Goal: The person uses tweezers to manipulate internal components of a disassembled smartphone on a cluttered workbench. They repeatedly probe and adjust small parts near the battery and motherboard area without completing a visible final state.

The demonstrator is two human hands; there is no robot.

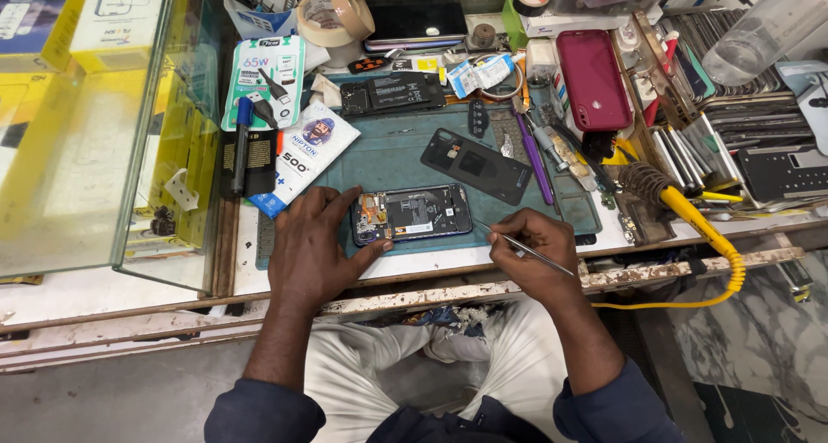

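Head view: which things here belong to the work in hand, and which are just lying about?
In hand:
- opened phone, steadied by the left hand
- metal tweezers, held in the right hand
- detached back cover, on the green mat

Lying about:
- maroon phone case
- tape rolls
- soldering iron with a yellow handle
- blue pen
- purple-handled tool

Teal mat (388,154), maroon phone case (593,79), yellow coiled cord (720,249), perhaps purple-handled tool (535,163)
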